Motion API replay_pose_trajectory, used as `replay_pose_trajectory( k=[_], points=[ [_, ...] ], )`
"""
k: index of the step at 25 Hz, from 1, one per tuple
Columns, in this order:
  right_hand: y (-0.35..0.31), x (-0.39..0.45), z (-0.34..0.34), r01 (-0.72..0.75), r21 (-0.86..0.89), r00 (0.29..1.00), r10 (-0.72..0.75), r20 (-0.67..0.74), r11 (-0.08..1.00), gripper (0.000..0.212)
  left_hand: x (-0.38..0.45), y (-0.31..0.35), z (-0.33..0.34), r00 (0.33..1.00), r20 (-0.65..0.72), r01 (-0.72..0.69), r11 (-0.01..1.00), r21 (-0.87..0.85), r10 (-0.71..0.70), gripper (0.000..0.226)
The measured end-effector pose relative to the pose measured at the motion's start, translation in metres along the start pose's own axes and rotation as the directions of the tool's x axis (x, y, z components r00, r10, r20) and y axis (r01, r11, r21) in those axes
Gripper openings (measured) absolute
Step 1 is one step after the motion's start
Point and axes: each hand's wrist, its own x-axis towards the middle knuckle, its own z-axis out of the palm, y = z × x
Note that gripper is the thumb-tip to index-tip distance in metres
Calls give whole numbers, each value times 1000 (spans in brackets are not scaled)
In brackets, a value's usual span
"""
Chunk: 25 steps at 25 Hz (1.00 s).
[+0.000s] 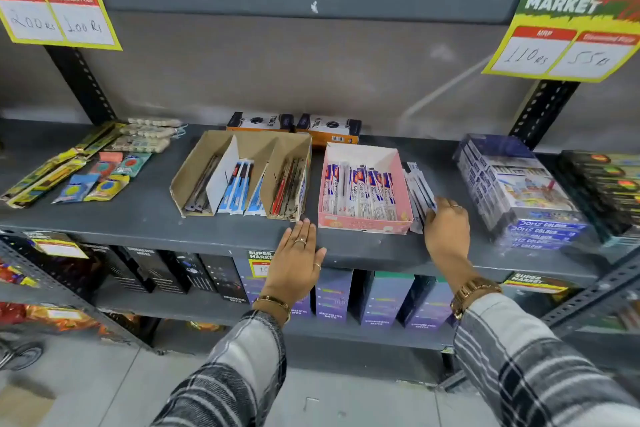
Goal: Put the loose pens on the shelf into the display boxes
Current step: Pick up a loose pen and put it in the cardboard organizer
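**Loose pens lie just right of the pink box — your right hand is on them**

Take the pink display box [363,218] as your landmark. The loose pens [417,191] lie on the grey shelf [156,218] just beside its right wall, a small fanned pile in clear wrappers. Their long axis runs front to back, roughly parallel to the packs already standing inside the box.

Your right hand [446,236] is by far the nearer one — its fingertips [433,210] reach the near end of the pile from the right and touch the wrappers. The fingers are bent toward the pens, but you cannot tell from here whether they have closed on any; the hand hides the contact.

Your left hand [298,253] rests palm-down at the shelf's front edge, to the left of the pink box and in front of the brown divided box [242,177]. Its fingers are flat and close together, holding nothing.

The move likely called for is short — gather the pile, lift, shift left over the wall, and keep the pens' lie as it is.
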Motion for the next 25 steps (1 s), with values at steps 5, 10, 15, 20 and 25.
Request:
replay_pose_trajectory(
  k=[5, 10, 15, 20, 25],
  points=[
    [-6, 20, -3, -103, -14, 989, 104, 110, 995, 28, 7, -2, -1, 1000, 21, 11, 1000, 17, -12, 57],
    [-5, 27, -1, -92, -93, 988, 103, 118, 991, 25, 7, -3, -3, 999, 33, -7, 999, 38, 6, 57],
    [-4, 32, -1, -48, -170, 989, 71, 127, 984, 25, 5, -3, -4, 999, 38, -21, 1000, -15, 22, 57],
    [-1, 33, -11, -178, 43, 984, 178, 2, 983, 29, 6, -4, -4, 998, 59, -17, 1000, 24, 16, 58],
    [-11, 31, -31, -316, 381, 934, 356, -39, 869, 34, 8, -3, -8, 995, 104, -1, 1000, 3, 1, 58]
  ],
)
